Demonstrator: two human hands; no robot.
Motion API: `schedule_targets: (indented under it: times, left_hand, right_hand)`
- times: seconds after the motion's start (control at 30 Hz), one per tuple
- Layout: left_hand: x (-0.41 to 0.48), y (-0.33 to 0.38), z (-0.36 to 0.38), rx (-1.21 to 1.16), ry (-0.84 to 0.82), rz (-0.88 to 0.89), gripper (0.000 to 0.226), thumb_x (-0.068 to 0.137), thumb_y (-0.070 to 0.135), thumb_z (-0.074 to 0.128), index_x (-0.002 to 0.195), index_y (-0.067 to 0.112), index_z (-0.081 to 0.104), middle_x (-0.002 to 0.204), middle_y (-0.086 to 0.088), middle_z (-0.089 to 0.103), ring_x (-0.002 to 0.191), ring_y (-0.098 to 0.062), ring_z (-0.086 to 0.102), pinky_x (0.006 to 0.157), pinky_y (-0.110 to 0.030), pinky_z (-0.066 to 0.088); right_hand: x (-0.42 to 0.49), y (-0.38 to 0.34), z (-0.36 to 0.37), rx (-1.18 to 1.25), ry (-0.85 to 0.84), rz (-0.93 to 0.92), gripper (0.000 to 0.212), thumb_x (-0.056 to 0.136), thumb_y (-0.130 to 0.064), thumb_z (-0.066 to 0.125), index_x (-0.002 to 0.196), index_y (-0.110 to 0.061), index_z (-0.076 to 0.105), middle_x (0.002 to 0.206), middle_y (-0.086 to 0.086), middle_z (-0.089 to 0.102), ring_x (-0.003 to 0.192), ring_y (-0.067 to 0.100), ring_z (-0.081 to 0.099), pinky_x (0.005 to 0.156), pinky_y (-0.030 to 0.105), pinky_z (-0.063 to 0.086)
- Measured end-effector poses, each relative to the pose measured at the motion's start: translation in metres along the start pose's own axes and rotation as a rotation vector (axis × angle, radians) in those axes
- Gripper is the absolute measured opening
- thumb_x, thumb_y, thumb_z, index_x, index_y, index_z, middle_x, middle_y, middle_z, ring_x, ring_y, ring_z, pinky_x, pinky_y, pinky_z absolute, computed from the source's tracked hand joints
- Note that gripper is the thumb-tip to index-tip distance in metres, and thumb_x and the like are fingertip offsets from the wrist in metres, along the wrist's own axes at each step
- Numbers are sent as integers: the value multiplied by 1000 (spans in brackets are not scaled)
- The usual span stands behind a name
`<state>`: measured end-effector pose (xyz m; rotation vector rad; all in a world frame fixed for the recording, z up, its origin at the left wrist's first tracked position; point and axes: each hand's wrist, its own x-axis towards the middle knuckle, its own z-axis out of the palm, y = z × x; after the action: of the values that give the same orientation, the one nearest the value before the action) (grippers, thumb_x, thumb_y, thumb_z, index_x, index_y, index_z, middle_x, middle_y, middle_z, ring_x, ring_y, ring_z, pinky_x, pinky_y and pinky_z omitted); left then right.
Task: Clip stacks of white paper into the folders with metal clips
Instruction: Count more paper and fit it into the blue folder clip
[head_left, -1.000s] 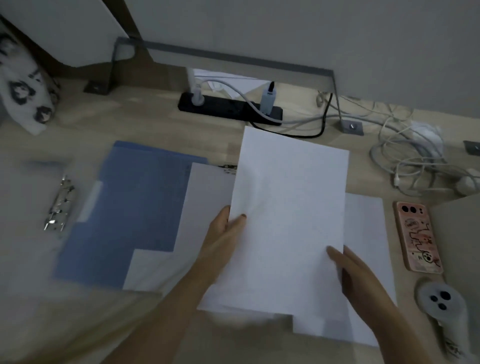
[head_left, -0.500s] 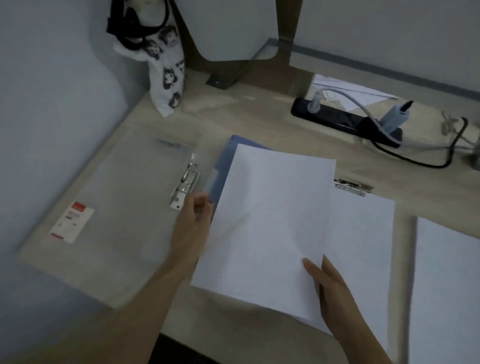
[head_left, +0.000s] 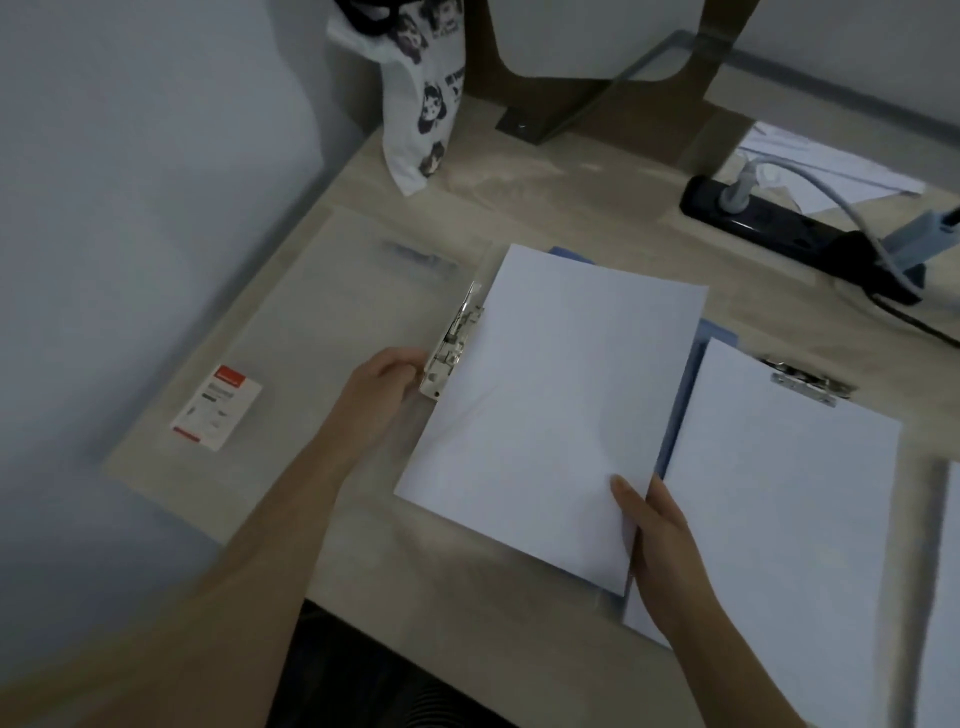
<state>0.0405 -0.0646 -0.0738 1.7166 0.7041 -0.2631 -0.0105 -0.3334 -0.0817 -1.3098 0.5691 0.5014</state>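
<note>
Paper stack between hands, right hand pinching its corner, left hand gripping metal clip

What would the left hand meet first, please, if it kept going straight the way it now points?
Most likely the metal clip of the clear folder: the left hand points at its near end and may be touching it.

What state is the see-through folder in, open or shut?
Open: the clear folder lies spread flat, its metal clip exposed along the middle, the paper stack over its right half.
</note>
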Motion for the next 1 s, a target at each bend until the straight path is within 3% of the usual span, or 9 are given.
schedule_targets:
  times: [0.1, 0.23, 0.37, 0.47, 0.63, 0.8, 1.0]
  left_hand:
    - [-1, 0, -5, -61, -48, -7, 34, 92, 1, 37, 89, 21, 64, 88, 9, 64, 78, 1, 61, 61, -3, 46]
    - [-5, -2, -8, -151, -59, -45, 32, 94, 0, 35, 111, 9, 61, 86, 6, 63, 61, 12, 61, 56, -1, 46]
    - [-6, 0, -8, -206, -83, -60, 32, 94, -1, 33, 111, 8, 59, 88, 5, 61, 71, 4, 61, 55, -3, 46]
    - [-6, 2, -9, -181, -92, -60, 31, 94, 2, 34, 110, 12, 59, 93, 6, 61, 83, -2, 57, 66, -10, 46]
    - [2, 12, -6, -177, -103, -45, 29, 95, 4, 36, 114, 12, 56, 90, 8, 61, 78, -2, 56, 54, -4, 44]
    - [10, 33, 6, -160, -199, 7, 28, 92, 4, 36, 97, 17, 61, 89, -7, 57, 79, -18, 49, 56, -18, 41]
    - [24, 43, 14, -141, -183, -1, 20, 94, 18, 39, 76, 24, 47, 78, 3, 41, 69, -11, 38, 59, -22, 32]
  right_hand:
    - [3, 3, 4, -19, 5, -11, 24, 91, -17, 52, 108, -31, 62, 104, -14, 72, 96, 5, 67, 80, 22, 53]
    - [3, 6, 7, -36, 21, -13, 25, 92, -17, 52, 111, -29, 61, 104, -12, 71, 94, 6, 68, 70, 15, 55]
    - [1, 8, 8, -48, 30, -20, 24, 92, -18, 52, 112, -29, 60, 102, -13, 72, 90, 3, 68, 65, 13, 54]
    - [2, 8, 10, -53, 24, -26, 24, 93, -17, 51, 109, -32, 59, 99, -18, 71, 88, -1, 68, 65, 11, 52]
    - [0, 11, 9, -50, 7, -15, 29, 93, -18, 50, 119, -28, 58, 110, -9, 70, 97, 8, 67, 74, 19, 54]
    - [-2, 15, 8, -35, 9, 21, 32, 93, -18, 50, 124, -22, 56, 114, -3, 69, 95, 10, 68, 68, 19, 55]
    - [-1, 14, 10, -30, 14, 41, 26, 93, -16, 50, 117, -22, 58, 100, -5, 72, 82, 8, 70, 58, 17, 54]
